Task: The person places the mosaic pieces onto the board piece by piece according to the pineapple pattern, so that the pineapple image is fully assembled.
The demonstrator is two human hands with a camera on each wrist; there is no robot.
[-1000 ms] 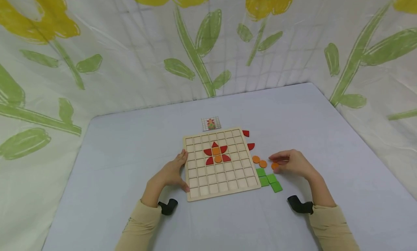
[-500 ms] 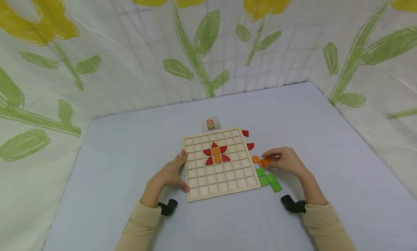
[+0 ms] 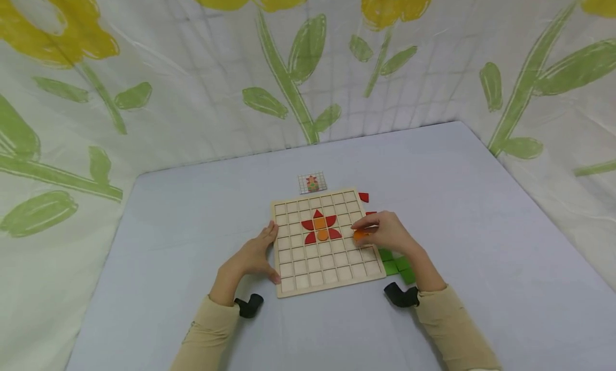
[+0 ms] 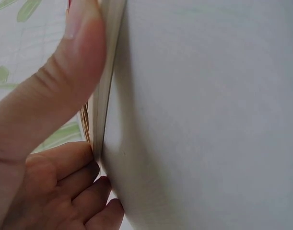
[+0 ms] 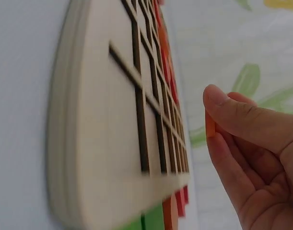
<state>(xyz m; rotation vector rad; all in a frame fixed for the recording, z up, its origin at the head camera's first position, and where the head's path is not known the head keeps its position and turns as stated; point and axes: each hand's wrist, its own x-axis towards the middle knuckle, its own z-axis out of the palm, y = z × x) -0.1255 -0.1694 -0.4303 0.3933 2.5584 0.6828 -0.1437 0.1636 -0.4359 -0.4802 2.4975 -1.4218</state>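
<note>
A pale wooden grid board (image 3: 308, 266) lies on the table. Along its left edge rests my left hand (image 3: 251, 256), thumb near the front corner and spread fingertips farther back; the left wrist view has the thumb against the board's side. My right hand (image 3: 390, 233), above the board's right part, pinches an orange disc (image 3: 360, 235) between thumb and fingers. That disc appears edge-on as an orange piece (image 5: 210, 125) in the right wrist view. Set in the grid are several red pieces (image 3: 334, 234), an orange square (image 3: 320, 223) and an orange disc (image 3: 322, 235).
Behind the board lies a small pattern card (image 3: 312, 183). Green squares (image 3: 391, 268) sit at the board's right edge, partly under my right arm. A red piece (image 3: 364, 198) lies farther back. A flowered cloth (image 3: 192, 93) hangs behind the table.
My right hand has lifted an orange disc from right of the board and carried it left, over the grid. The left hand has stayed at the left edge.
</note>
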